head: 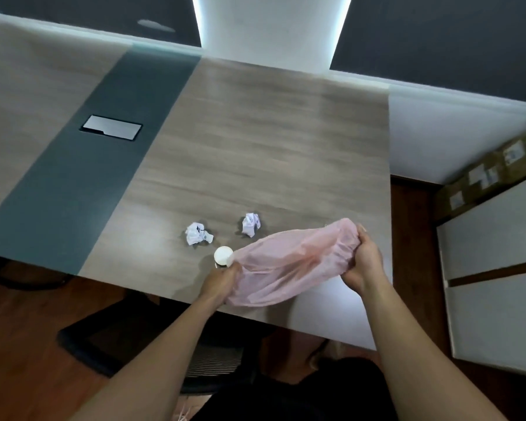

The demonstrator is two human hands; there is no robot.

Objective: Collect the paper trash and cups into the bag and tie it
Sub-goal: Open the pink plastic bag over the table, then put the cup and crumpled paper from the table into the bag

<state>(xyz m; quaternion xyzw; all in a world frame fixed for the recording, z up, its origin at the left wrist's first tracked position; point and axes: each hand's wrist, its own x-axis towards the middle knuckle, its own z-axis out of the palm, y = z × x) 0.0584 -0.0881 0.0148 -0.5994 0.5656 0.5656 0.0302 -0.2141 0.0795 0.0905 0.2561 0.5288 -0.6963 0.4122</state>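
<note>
The person is holding the pink bag (292,262) stretched between both hands, low over the near edge of the table (255,147). The left hand (217,282) is gripping the left end of the bag, with its fingers curled into the plastic. The right hand (363,262) is grasping the bunched right end, and its thumb is lying on top.

The white cup (223,255) is standing upright just beside the left end of the bag; I cannot tell if the film is touching it. The first paper ball (198,233) is lying beyond the left end of the bag, and the second paper ball (251,224) is lying beyond its middle, both apart from it.

The bag is looking flat and nothing seems to be inside, so I am judging that the step in hand is opening it. To do this well, the person should find the mouth and slide the two thin layers apart with the fingertips. One hand should keep the rim wide for the trash. The left end should be moved with care, because the light cup beside it may tip easily.
</note>
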